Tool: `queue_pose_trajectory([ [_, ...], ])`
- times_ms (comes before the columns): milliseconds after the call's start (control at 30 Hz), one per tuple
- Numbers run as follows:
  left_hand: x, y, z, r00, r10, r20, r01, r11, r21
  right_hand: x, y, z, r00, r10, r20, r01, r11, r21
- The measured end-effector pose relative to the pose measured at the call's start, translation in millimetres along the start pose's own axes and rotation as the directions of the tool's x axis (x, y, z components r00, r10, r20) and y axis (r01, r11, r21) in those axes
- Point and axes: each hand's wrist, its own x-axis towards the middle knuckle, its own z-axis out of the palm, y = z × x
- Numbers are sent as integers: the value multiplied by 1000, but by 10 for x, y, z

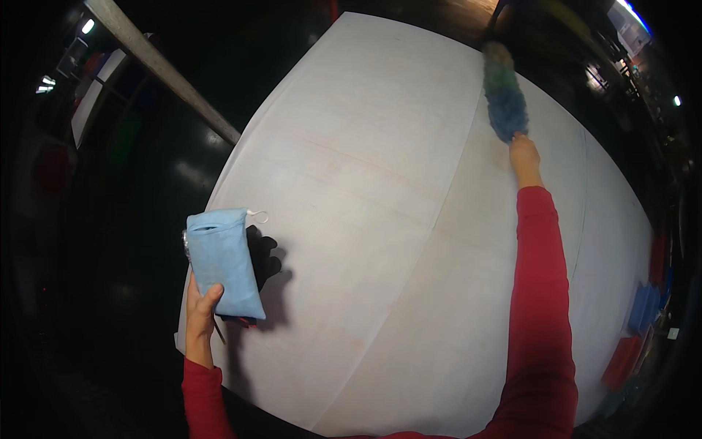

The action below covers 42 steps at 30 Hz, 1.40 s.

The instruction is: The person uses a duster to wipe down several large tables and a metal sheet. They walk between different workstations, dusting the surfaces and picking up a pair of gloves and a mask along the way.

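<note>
My left hand (199, 313) is closed on a light blue cloth pouch (228, 263), its thumb pressed on the pouch's lower front. A slit opening shows near the pouch's top, and a white cord loop (258, 216) sticks out at the upper right corner. Behind the pouch, a black lobed thing (265, 252) is partly hidden; I cannot tell what it is. Stretched far forward, my right hand (524, 155) grips a fluffy duster (504, 99), blue near the hand, green and brown toward the tip. The duster lies over the far right part of the white tabletop (351, 146).
A pale pole (164, 69) slants down to the table's left edge. Blue bins (643, 309) and a red bin (620, 364) stand beyond the right edge. Seams run across the white surface. Dark surroundings with a few lights lie around it.
</note>
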Motion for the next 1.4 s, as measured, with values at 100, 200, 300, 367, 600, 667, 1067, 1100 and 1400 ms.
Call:
queue_pose_trajectory([
  [100, 741, 154, 361, 978, 31, 208, -48, 996, 78, -78, 1661, 82, 990, 139, -20, -135, 980, 144],
  [200, 1442, 159, 396, 942, 101, 319, -162, 972, 171, -1011, 2059, -63, 975, 195, 103, -220, 877, 427],
  [300, 2030, 212, 451, 920, 32, 391, -150, 950, 274, -2060, 1884, -417, 909, 322, 264, -415, 753, 511],
  [367, 2352, 146, 564, 926, 18, 377, -142, 942, 305, -2527, 1995, -583, 887, 346, 305, -460, 718, 523],
  [600, 2792, -161, 588, 961, 271, 53, -231, 685, 691, -3362, 1753, -693, 761, 427, 489, -649, 481, 590],
  [667, 2768, -222, 601, 956, 293, -35, -180, 673, 718, -3434, 1725, -683, 741, 442, 505, -671, 452, 588],
  [1067, 1257, -764, -43, 790, 538, -294, -165, 649, 743, -3795, 1527, -787, 699, 435, 567, -714, 406, 570],
  [1100, 883, -998, -209, 795, 520, -312, -133, 652, 747, -3908, 1558, -671, 715, 415, 563, -699, 417, 581],
  [1400, -2479, -1362, -1416, 627, 387, -676, 281, 697, 660, -5501, 969, -20, 868, -188, 460, -284, 572, 769],
])
